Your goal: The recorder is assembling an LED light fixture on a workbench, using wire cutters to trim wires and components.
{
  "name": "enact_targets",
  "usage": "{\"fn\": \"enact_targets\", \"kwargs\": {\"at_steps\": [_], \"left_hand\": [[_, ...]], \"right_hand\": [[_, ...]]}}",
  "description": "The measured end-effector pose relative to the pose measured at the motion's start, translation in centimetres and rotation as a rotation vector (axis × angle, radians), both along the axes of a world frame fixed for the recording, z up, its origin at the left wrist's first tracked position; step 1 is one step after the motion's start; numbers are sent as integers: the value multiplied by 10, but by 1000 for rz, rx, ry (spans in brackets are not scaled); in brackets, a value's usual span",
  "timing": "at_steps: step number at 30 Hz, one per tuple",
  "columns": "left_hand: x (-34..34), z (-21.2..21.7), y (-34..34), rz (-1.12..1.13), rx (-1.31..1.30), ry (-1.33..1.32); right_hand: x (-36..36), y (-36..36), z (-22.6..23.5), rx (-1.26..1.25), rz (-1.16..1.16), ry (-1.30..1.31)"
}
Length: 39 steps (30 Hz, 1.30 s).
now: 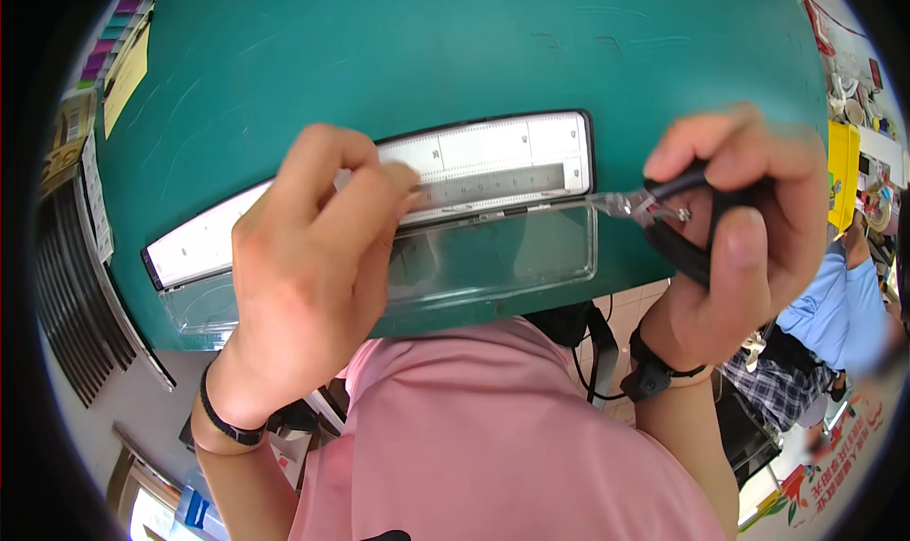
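Observation:
A long flat case (483, 146) with a black rim and white marked lining lies across the green table, and its clear lid (517, 249) is swung open toward me. A grey strip marked like a ruler (519, 182) rests inside, near the hinge side. Above the left half of the case is my left hand (318, 238), its thumb and fingers pinched together; whatever they hold, if anything, is hidden. My right hand (749, 200) grips small pliers (639, 207) by their black handles. The pliers' silver jaws point left, at the right end of the case.
The green table (427, 48) spreads out beyond the case, its near edge by my body. A yellow sheet (128, 72) lies at the far left edge. To the right are a yellow tray (842, 176) and another person in a blue shirt (823, 299).

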<state>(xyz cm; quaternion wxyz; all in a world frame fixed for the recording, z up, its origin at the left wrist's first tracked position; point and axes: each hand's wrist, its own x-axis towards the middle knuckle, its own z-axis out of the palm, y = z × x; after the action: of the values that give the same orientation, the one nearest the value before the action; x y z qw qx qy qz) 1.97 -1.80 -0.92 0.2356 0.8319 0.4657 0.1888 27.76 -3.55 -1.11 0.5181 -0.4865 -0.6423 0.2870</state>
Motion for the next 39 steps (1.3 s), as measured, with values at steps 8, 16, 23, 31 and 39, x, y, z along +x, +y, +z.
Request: {"fn": "enact_targets", "kwargs": {"at_steps": [8,16,23,31,39], "left_hand": [[28,-7,-8,-186,201,72],[37,-24,-11,-228,250,29],[40,-26,-12,-224,250,18],[39,-26,-12,-224,254,41],[38,-28,-11,-233,253,38]], "right_hand": [[-1,-3,-28,158,51,69],[-4,-4,-29,143,42,5],[-2,-5,-28,134,50,23],[-4,-3,-26,167,33,-31],[-6,-4,-23,110,-2,-55]]}}
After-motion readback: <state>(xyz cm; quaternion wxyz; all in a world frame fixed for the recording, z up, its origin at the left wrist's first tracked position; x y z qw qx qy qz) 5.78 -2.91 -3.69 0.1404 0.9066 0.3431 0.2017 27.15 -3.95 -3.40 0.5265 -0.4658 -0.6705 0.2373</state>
